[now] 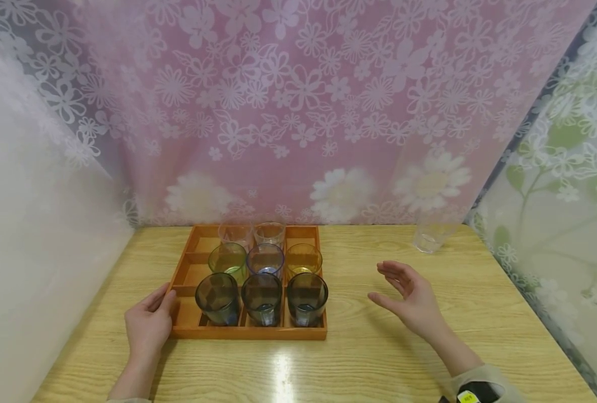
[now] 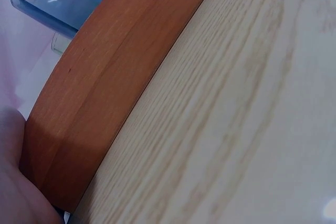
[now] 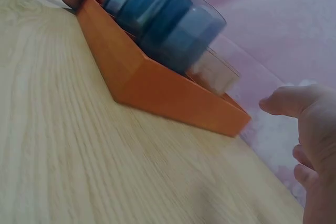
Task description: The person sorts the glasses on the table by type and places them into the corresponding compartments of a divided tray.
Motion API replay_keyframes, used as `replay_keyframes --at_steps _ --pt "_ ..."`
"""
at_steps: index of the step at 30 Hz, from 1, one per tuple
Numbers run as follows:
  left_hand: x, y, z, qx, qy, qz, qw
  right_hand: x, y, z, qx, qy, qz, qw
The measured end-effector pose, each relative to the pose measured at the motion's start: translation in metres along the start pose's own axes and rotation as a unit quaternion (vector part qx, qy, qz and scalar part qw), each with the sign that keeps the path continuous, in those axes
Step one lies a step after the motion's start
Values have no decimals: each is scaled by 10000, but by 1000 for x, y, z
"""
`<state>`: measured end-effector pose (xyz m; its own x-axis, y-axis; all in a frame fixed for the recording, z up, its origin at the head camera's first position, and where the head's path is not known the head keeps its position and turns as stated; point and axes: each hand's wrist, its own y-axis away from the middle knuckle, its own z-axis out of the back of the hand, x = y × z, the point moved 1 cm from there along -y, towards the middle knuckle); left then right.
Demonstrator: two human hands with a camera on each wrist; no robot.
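A wooden divided tray (image 1: 248, 333) stands on the table, and my left hand (image 1: 149, 324) grips its left side near the front corner, thumb at the rim. Three dark grey glasses (image 1: 263, 299) fill its front row from the second compartment rightward. Behind them are a green glass (image 1: 228, 260), a blue-rimmed glass (image 1: 265, 258) and a yellow glass (image 1: 304, 258). Two clear glasses (image 1: 269, 235) sit in the back row. My right hand (image 1: 413, 299) hovers right of the tray, fingers relaxed and holding nothing. A clear glass (image 1: 428, 239) stands alone at the back right.
The wood-grain table (image 1: 358, 358) meets a pink flowered curtain (image 1: 298, 112) at the back. A pale sheet (image 1: 41, 196) hangs along the left side and a flowered one (image 1: 560, 224) along the right. The tray's left column holds no glasses.
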<state>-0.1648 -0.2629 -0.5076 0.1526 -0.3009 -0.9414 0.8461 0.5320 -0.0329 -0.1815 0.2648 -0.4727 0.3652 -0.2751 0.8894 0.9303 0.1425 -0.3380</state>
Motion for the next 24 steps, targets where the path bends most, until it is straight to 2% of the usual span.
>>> replay_keyframes --at_steps 5,11,24 --pt "1 0 -1 -25 67 7 10000 -3 0 14 -533 348 -103 9979" --pt "1 -1 -1 -49 86 -25 9999 -8 2 30 -1104 503 -371 9919" --pt "1 -1 0 6 79 26 10000 -31 3 60 -2170 978 -1170 9642"
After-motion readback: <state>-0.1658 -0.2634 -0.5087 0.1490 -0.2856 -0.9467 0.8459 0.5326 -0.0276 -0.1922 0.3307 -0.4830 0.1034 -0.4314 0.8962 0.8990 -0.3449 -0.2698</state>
